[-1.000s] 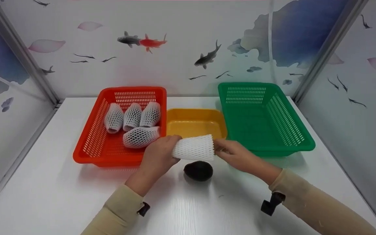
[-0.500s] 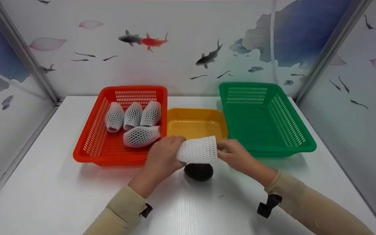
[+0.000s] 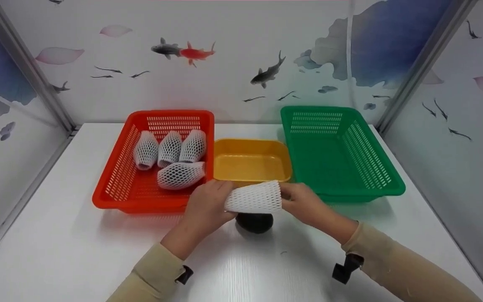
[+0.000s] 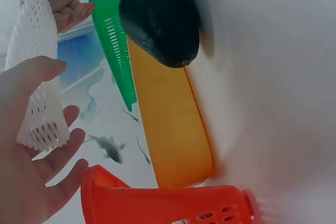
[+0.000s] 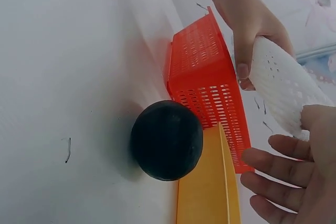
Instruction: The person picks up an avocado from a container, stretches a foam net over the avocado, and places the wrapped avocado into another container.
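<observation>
A white foam net sleeve point(image 3: 253, 198) is held crosswise between both hands, over the table. My left hand point(image 3: 210, 202) grips its left end, thumb on the near side and fingers behind in the left wrist view. At the wider right end, my right hand point(image 3: 304, 203) holds the edge; its thumb touches the net in the right wrist view, the other fingers partly extended. Beneath the sleeve a dark avocado point(image 3: 255, 223) lies on the white table, its top hidden by the sleeve in the head view. Its stem end point(image 4: 185, 62) shows in the left wrist view.
A red basket point(image 3: 111, 191) at the left holds several net-wrapped pieces point(image 3: 180, 175). Between it and a green basket point(image 3: 386, 163) at the right sits a yellow tray point(image 3: 252, 167). Printed panels point(image 3: 241, 84) wall the table at the back and sides.
Both hands and the foam net sleeve have shifted slightly toward me and to the right, so the sleeve covers the avocado's top. The avocado and baskets stay put.
</observation>
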### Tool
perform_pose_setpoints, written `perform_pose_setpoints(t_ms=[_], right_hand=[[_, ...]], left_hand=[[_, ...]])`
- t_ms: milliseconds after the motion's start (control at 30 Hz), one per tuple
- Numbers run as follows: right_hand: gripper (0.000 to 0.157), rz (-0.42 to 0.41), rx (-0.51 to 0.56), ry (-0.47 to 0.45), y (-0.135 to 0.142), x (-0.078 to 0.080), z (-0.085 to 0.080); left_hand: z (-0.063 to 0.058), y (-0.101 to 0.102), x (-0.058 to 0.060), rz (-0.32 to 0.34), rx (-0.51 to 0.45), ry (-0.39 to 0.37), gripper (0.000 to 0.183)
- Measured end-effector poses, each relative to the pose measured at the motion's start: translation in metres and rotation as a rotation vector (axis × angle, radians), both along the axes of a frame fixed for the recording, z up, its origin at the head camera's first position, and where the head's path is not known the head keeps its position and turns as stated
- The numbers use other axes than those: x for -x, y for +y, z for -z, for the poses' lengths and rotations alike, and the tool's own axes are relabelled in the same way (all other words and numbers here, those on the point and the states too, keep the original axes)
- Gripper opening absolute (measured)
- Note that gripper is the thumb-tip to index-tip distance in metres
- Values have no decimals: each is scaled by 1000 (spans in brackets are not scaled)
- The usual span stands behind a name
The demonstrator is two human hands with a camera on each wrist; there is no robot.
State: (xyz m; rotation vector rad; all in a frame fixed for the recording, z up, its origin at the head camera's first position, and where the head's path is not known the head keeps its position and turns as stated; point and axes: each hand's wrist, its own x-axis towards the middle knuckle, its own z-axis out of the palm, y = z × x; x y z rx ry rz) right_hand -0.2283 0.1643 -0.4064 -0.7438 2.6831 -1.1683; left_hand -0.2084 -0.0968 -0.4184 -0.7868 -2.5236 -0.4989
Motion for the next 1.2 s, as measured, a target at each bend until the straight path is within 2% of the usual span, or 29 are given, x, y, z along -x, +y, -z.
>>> perform_pose_setpoints(t_ms=[100,200,333,467,567,733,867,967,1100,1200], right_hand=[[37,-15,-26,25,3,-1,4],[30,-46,-52,79,5,-2,11],[24,-111,-89,166,6,-4,23],[39,-204,-226,337,3,-3,35],[54,-253,-302,397,-2,-2,44],[64,-250,-276,278,-9,-2,58],[63,-221,-189,131,-13,-1,69],[62,-207,-117,59,-13,-1,72],[58,-207,-85,69,-9,-4,68],[58,-212,-74,121,-3,-7,61]], left_hand=[[-2,-6,1,-14,1,36,46],[-6,-15,1,-39,0,78,45],[-11,-24,0,-65,6,94,46],[-13,-31,1,-72,17,108,44],[-13,-35,1,-67,8,123,41],[-12,-40,0,-79,-21,80,45],[-11,-40,-1,-101,-61,-34,56],[-13,-37,-1,-124,-100,-148,64],[-14,-34,-1,-158,-124,-260,67],[-14,-33,-1,-152,-118,-265,63]])
